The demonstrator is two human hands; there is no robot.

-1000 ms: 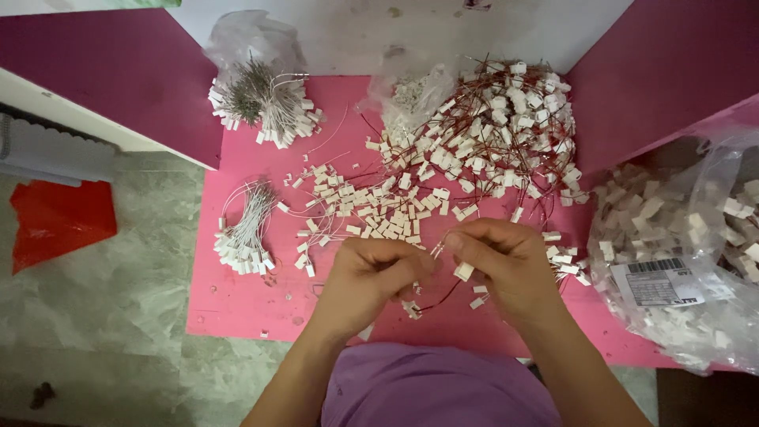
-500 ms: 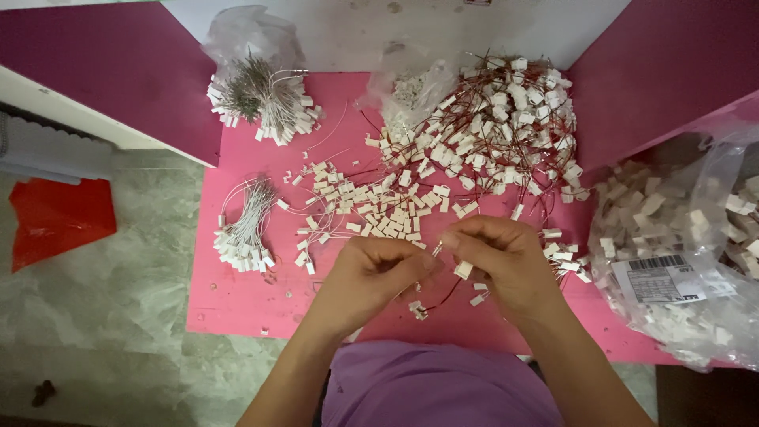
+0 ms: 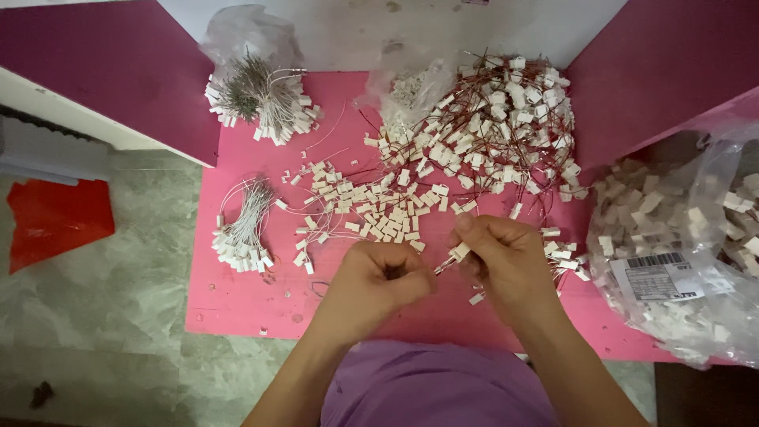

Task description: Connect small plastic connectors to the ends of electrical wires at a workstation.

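A pink desk (image 3: 237, 300) is carrying the work. A big tangle of red-wired white connectors (image 3: 506, 126) is lying at the back, with a scatter of loose white housings (image 3: 371, 209) spreading just in front of the hands. Two tied bundles of white-wired connectors are sitting to the left — one at the back (image 3: 261, 99), one nearer (image 3: 241, 233). A clear plastic bag of white parts (image 3: 680, 245) is slumping at the right edge, and a red bag (image 3: 55, 221) is lying on the floor. Nothing is coming between the hands and the loose pile.

Since half a second ago the hands have drawn slightly apart, and the connector is now showing more clearly between them.

The left hand (image 3: 379, 281) is curled into a loose fist, fingers closed, seemingly on thin wire that I cannot make out for certain. The right hand (image 3: 506, 257) is pinching a small white connector (image 3: 458, 253) between thumb and fingertips, just above the desk's middle.
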